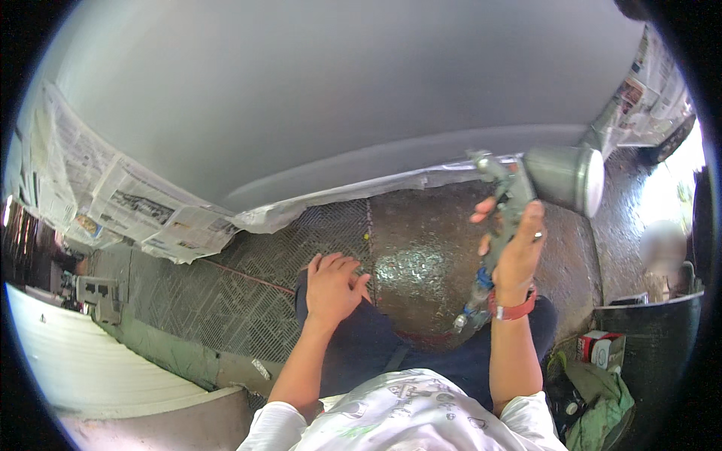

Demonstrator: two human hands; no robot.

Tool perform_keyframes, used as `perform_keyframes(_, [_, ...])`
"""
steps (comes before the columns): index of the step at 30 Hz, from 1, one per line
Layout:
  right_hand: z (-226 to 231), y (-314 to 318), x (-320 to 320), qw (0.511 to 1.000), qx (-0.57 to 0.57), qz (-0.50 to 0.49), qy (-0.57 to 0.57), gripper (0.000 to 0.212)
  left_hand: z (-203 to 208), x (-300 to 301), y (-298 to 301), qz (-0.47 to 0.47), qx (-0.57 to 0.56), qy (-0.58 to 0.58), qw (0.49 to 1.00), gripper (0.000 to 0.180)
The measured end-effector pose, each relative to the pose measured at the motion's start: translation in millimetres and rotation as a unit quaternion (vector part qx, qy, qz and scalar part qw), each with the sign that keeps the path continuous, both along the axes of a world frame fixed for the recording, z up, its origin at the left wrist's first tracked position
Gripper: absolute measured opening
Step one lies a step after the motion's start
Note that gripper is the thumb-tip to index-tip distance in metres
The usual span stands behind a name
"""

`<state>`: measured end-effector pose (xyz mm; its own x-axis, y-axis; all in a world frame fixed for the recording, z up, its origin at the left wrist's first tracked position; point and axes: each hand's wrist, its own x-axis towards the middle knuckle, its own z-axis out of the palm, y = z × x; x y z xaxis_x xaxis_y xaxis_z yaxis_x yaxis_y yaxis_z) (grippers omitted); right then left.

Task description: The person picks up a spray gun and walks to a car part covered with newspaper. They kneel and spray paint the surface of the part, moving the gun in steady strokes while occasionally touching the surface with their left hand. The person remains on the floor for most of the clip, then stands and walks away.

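A broad, smooth grey curved panel [361,83] fills the upper view above a dark, wet concrete floor [421,259], with black-and-white newspaper sheets [139,207] masking its left side and dark fabric trousers [361,338] below. Before the panel's lower right edge is a grey spray gun with a silvery cylindrical cup [513,199], the right hand [523,244] wrapped around its handle, while the left hand [333,289] rests on the left knee, fingers loosely extended, thumb apart; a red wristband [515,304] circles the right wrist.

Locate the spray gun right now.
Head view, right of centre: the spray gun is in the person's right hand, above the right knee, its top overlapping the grey panel's lower edge.
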<state>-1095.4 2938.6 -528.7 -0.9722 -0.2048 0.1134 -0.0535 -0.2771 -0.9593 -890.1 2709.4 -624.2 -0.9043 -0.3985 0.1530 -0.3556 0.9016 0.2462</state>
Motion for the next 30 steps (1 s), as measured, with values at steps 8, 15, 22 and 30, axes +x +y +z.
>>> perform_keyframes(8, [-35, 69, -22, 0.977, 0.002, -0.215, -0.003, 0.069, -1, 0, 2, -0.009, -0.042, 0.015, 0.999, 0.032])
perform_keyframes(15, [-82, 24, 31, 0.985, 0.058, 0.126, -0.097, 0.054, -1, -11, 7, -0.025, -0.060, 0.002, 0.998, 0.030])
perform_keyframes(22, [-99, -2, 26, 0.984, 0.017, 0.147, -0.102, 0.055, 3, -12, 8, -0.032, -0.075, -0.012, 0.997, 0.031])
perform_keyframes(30, [-111, 76, -76, 0.989, 0.005, -0.104, -0.108, 0.068, 5, 1, 3, -0.020, -0.057, -0.014, 0.998, 0.031])
